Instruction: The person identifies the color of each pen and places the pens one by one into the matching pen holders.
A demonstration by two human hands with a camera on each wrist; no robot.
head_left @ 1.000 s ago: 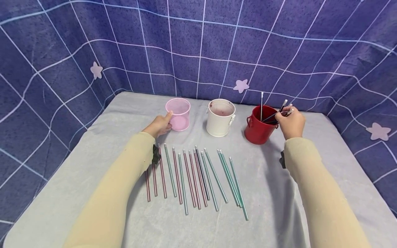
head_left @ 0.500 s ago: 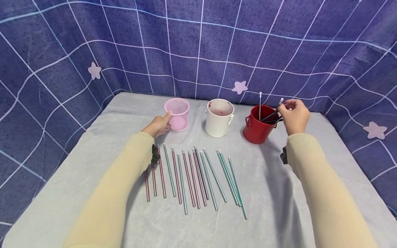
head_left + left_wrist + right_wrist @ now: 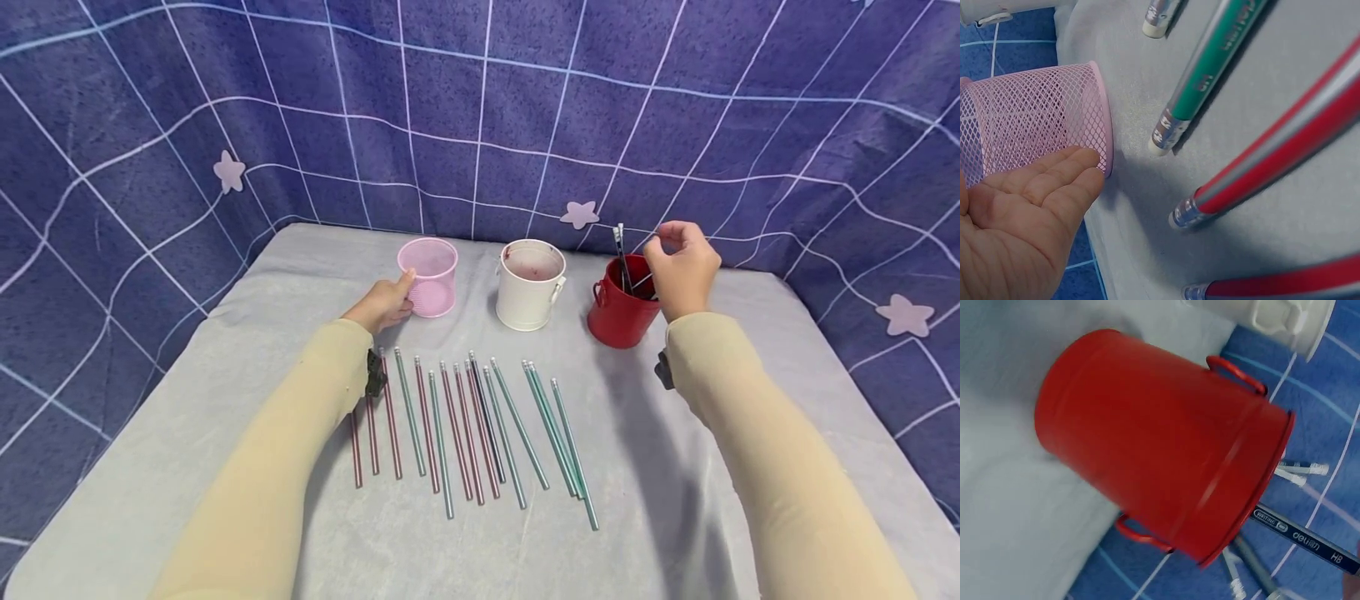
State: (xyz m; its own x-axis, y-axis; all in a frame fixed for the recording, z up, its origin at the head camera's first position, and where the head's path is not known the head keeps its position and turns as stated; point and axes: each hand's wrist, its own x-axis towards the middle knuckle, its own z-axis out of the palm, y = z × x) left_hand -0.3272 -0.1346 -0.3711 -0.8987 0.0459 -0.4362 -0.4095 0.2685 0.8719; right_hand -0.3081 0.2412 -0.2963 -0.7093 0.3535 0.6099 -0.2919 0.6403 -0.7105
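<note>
At the back left of the table, my left hand (image 3: 386,302) holds a pink mesh pencil cup (image 3: 431,283) from its left side. In the left wrist view its fingers lie along the mesh (image 3: 1035,119). My right hand (image 3: 684,271) is above the right rim of a red bucket (image 3: 622,315). It pinches a dark pencil (image 3: 1304,540), whose lettered shaft leans out of the bucket in the right wrist view. Two dark pencils (image 3: 623,262) with white erasers lean together at the bucket's left. More pencil ends (image 3: 1232,578) poke out below.
A white bucket (image 3: 525,296) stands between the pink cup and the red bucket. Red and green pencils (image 3: 442,442), with one dark blue pencil (image 3: 489,417), lie in a loose row nearer me. A purple-blue cloth (image 3: 450,108) hangs behind the table.
My right hand moved right, then back left and up over the red bucket. One dark pencil stood at the bucket's left; now two lean there together. The left hand has stayed on the pink cup.
</note>
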